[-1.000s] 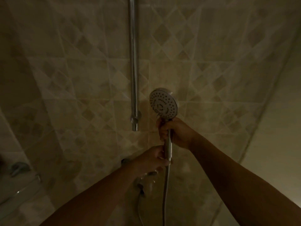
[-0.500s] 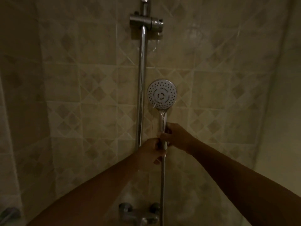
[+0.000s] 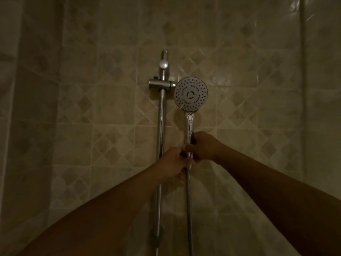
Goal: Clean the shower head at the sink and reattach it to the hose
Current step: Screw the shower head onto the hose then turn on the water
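The chrome shower head stands upright in front of the tiled wall, its round nozzle face toward me. My right hand grips the lower part of its handle. Just below, my left hand closes around the joint where the handle meets the metal hose. The hose hangs straight down out of view. The joint itself is hidden by my fingers. The head's face is level with the slider bracket, just right of it, not seated in it.
A vertical chrome slide rail runs down the wall left of the shower head, with a wall mount near its top. Beige patterned tiles cover the wall. The light is dim.
The view has tilted upward, so the rail's bracket and top mount now show and the tap is gone. The shower head has risen to bracket height. Both hands keep their hold.
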### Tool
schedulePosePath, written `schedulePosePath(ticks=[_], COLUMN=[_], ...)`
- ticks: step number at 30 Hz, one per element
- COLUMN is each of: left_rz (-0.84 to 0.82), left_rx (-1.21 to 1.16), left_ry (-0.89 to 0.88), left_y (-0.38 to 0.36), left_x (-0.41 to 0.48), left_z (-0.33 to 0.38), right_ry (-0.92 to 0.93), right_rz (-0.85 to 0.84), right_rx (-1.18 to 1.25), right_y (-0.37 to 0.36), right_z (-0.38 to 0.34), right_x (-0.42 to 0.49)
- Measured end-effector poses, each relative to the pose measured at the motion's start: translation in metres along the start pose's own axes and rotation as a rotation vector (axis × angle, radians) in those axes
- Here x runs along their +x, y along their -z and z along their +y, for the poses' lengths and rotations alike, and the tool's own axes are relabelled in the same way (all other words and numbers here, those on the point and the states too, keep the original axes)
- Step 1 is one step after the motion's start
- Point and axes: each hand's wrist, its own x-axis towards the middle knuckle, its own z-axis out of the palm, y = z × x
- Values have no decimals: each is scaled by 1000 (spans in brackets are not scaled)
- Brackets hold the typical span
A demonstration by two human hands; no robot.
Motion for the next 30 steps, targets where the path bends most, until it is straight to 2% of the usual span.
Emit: schedulePosePath(ticks=[6, 13, 22, 25, 27, 30], left_rz=[169, 275, 438, 535, 549, 507], left_rx=[47, 120, 180, 226, 323, 587], left_ry=[-75, -104, -251, -252, -284, -367], left_y=[15, 31, 31, 36, 38, 41], left_x=[33, 62, 80, 80, 84, 84], left_z=[43, 87, 98, 95, 87, 79], right_ry=[5, 25, 102, 146, 183, 244], right_rz=[72, 151, 279, 330, 378, 461], right_rx=[2, 38, 107, 131, 133, 70], right_y=[47, 90, 116, 121, 123, 126], right_z=[-36, -71, -95, -104, -109, -115], right_x=[35, 60, 90, 100, 105, 111])
